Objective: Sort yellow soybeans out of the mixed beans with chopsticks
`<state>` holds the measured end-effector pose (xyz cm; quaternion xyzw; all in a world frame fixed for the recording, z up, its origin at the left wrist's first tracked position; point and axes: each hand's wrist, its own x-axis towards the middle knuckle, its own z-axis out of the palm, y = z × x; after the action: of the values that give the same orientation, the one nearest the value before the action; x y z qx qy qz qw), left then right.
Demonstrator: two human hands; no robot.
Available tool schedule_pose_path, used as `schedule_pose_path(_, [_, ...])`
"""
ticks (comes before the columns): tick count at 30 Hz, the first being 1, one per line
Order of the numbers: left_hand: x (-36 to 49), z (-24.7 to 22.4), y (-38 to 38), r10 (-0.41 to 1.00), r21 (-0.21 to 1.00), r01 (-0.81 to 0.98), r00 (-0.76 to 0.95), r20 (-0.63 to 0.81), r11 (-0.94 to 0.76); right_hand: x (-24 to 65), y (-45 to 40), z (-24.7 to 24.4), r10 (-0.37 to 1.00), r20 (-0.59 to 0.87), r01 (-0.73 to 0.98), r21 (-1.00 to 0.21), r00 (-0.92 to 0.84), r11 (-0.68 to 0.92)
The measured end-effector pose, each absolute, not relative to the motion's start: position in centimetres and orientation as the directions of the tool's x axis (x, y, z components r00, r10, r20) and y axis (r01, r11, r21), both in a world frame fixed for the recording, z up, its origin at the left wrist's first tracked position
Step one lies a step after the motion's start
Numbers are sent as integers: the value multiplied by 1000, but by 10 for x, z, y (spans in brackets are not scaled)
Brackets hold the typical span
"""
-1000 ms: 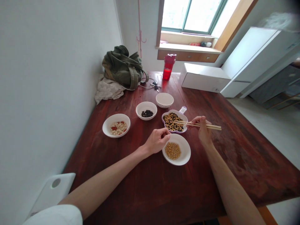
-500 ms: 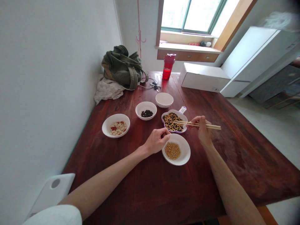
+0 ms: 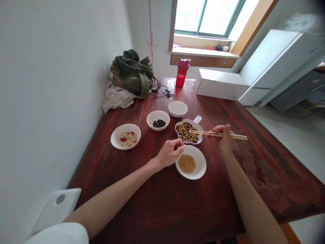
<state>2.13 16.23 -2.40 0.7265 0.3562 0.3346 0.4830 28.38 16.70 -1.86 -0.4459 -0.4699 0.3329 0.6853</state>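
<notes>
My right hand (image 3: 224, 137) is closed around a pair of wooden chopsticks (image 3: 215, 134). Their tips reach into a purple-rimmed, scalloped dish (image 3: 200, 138) with a short handle, which holds mixed yellow and black beans (image 3: 186, 132). My left hand (image 3: 171, 151) pinches the upper left rim of a white bowl (image 3: 201, 165) just in front of that dish. Yellow soybeans (image 3: 187, 163) lie in the bottom of this bowl. I cannot make out whether a bean is between the chopstick tips.
Beyond the dish stand a white bowl (image 3: 158, 114) of black beans and another white bowl (image 3: 178, 107). A bowl of pale and reddish pieces (image 3: 125, 127) sits to the left. Farther back are a green bag (image 3: 132, 73), keys (image 3: 168, 94), a red bottle (image 3: 182, 74) and a white box (image 3: 220, 84).
My right hand has shifted to the right, drawing the chopsticks slightly that way, their tips still over the mixed beans. My left hand and the bowls have stayed in place.
</notes>
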Motion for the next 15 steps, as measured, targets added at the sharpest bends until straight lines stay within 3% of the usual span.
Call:
schedule_pose_path(4, [21,-25,162,844,939,201,519,139,-278,291,165,-7,925,290,-162,-928,247,335])
schedule_pose_path(9, [21,-23,162,845,941,207,519,128,-269,291,157,3,984,174,-161,-970,47,180])
schedule_pose_path(15, [22,-22,162,845,938,211,518,130,-274,280,160,-1,985,156,-211,-963,70,168])
